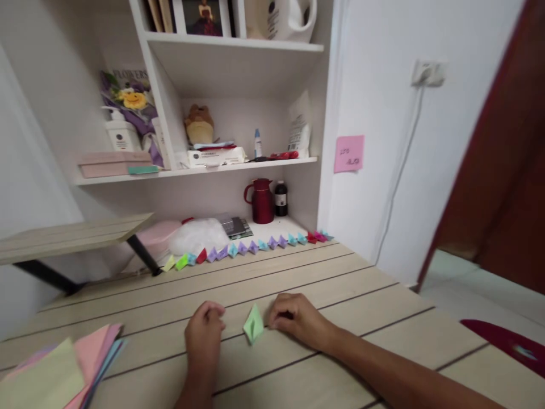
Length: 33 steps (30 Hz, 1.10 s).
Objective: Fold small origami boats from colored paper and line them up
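A light green folded paper boat (254, 325) lies on the wood-plank table (238, 375), between my two hands. Left of it, my left hand (206, 328) rests with its fingers curled in, apart from the paper and with nothing seen in them. Close to the boat's right tip, my right hand (298, 319) has thumb and fingers bent together. A narrow gap seems to separate them from the paper. Along the table's back edge runs a row of small folded paper boats (242, 247) in yellow, green, blue, purple and red.
Loose coloured paper sheets (46, 372) are stacked at the front left. A raised wooden stand (72, 236) occupies the back left. Behind the table, white shelves (238, 45) hold a red jug (263, 201), a dark bottle (281, 199) and a plastic bag (199, 236).
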### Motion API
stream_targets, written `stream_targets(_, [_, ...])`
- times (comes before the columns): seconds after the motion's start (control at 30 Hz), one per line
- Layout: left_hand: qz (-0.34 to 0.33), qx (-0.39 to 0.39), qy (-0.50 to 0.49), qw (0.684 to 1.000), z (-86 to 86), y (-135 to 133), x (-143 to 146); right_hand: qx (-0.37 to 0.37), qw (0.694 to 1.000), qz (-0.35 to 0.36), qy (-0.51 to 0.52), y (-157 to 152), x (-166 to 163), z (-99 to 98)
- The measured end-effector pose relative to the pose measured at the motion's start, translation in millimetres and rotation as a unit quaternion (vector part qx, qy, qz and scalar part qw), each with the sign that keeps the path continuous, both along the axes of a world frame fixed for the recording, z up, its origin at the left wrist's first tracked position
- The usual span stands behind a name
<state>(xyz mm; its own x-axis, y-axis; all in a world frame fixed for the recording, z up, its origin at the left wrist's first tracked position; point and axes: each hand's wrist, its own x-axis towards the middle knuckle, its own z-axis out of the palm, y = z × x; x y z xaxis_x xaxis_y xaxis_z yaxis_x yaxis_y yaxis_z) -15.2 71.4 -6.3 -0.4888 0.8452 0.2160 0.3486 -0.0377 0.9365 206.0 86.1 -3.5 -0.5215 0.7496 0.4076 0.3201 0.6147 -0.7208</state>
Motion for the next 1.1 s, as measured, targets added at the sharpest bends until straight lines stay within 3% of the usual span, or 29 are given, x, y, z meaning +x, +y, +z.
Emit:
stream_targets(0.23, [0.008,-0.017,0.038,0.999,2.4,-3,1,-0.01,0.996,-0.093,0.013,1,48,16.3])
stream_targets(0.4, [-0.016,0.004,0.073,0.997,1.2,-3,3,-0.092,0.989,-0.119,0.017,-8,72,3.4])
stream_targets(0.5, [-0.023,0.015,0.087,0.996,-1.1,-2,2,-0.133,0.983,-0.123,-0.01,-21,65,-2.2])
stream_targets(0.77, [-0.051,0.014,0.074,0.996,-8.5,1,0,-0.072,0.993,-0.09,-0.035,-38,21,4.8])
stream_targets(1.1, [-0.059,0.015,0.072,0.995,-15.1,4,-2,-0.035,0.996,-0.071,-0.031,-31,-19,-6.1])
